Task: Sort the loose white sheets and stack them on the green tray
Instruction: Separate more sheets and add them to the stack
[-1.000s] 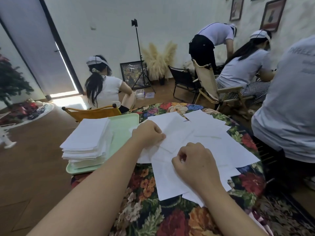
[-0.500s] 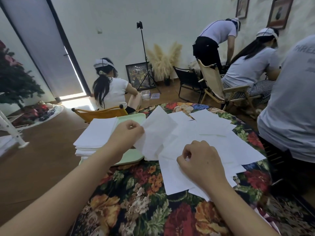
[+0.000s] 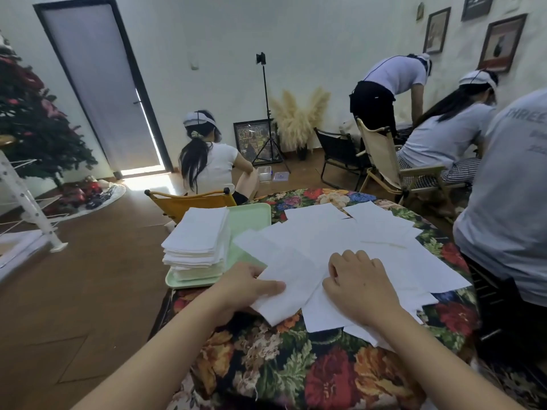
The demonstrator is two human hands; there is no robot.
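1. White sheets [image 3: 349, 241] were spread loosely, overlapping each other, over the far half of a table covered by a flowered cloth [image 3: 296, 365]
2. One sheet [image 3: 288, 287] at the near left edge of the spread was pinched by the left hand [image 3: 248, 287], with the thumb laid on top of it and the other fingers hidden beneath
3. The same sheet was seen slightly lifted at its left side, while its right part lay among the other sheets
4. The right hand [image 3: 358, 288] was placed palm down on the loose sheets just beside the left hand, its fingers bent and their tips pressed on the paper; whether a sheet was gripped under it could not be told
5. A green tray [image 3: 251, 217] stood at the left edge of the table, touching the spread of sheets
6. A thick stack of white sheets [image 3: 198, 238] was already laid on the left part of the tray, reaching a little over its left rim
7. A yellow chair back [image 3: 189, 202] was seen just behind the tray
8. Other persons in white shirts were seated or bent further in the room, turned away from the table
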